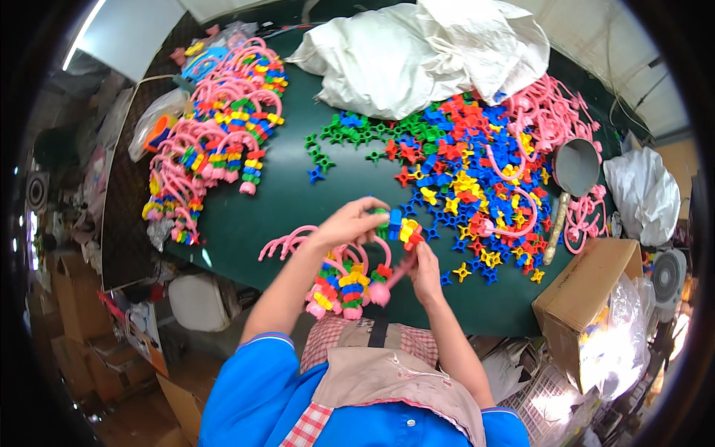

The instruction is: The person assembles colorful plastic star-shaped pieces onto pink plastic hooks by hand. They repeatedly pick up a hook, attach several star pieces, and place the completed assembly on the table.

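Observation:
A short row of plastic star-shaped pieces [407, 229] in green, blue, yellow and red spans the space between my hands, above the near side of the table. My left hand [357, 221] is closed on the green and blue end of this row. Lower and to the right, my right hand [425, 274] pinches around the red end and a pink plastic rod [403, 266], which is blurred; how the rod and pieces join is hidden. Below my left wrist, several pink curved rods threaded with coloured pieces [344, 283] lie at the table's near edge.
Loose star pieces [454, 179] are heaped right of centre, with bare pink rods [547, 112] behind. A pan-like scoop [576, 167] rests at the right. Threaded pink rods [223, 141] pile up on the left. A white sack [387, 59] lies at the back; a cardboard box [581, 290] stands right.

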Tool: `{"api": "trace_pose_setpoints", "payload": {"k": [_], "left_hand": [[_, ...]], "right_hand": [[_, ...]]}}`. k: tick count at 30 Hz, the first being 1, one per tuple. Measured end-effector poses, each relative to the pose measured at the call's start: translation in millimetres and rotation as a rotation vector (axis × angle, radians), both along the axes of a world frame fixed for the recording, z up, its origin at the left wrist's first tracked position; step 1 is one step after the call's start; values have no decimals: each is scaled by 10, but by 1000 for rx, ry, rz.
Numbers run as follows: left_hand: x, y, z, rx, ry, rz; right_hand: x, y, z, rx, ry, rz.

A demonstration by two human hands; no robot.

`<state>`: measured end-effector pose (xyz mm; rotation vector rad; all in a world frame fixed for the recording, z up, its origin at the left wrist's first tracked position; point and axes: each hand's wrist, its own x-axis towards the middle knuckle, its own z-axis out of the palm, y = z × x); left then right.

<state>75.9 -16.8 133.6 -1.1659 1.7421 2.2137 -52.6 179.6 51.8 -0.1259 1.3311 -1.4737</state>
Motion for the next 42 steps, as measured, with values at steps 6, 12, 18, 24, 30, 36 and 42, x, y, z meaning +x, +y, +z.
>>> {"api": "trace_pose_setpoints", "payload": {"k": [6, 12, 18, 24, 30, 36, 42], "left_hand": [[920, -37, 1304, -1150, -388, -133], [2257, -381, 551, -287, -81, -50], [2664, 78, -1274, -898, -328, -192], [2123, -24, -1356, -954, -458, -246], [2308, -318, -1451, -778, -347, -218], [2700, -466, -1484, -967, -302, -223], [3588, -1590, -659, -1252, -312, 13]], "right_hand": [[209, -536, -248, 156, 907, 692], [404, -885, -381, 232, 871, 1094], [507, -785, -340, 33, 845, 1168], [775, -1068, -53, 87, 979, 1492], [782, -1164, -526, -46, 386, 1193], [1273, -1499, -463, 5, 370, 1300], [2275, -2750, 203, -152, 690, 1264]]}}
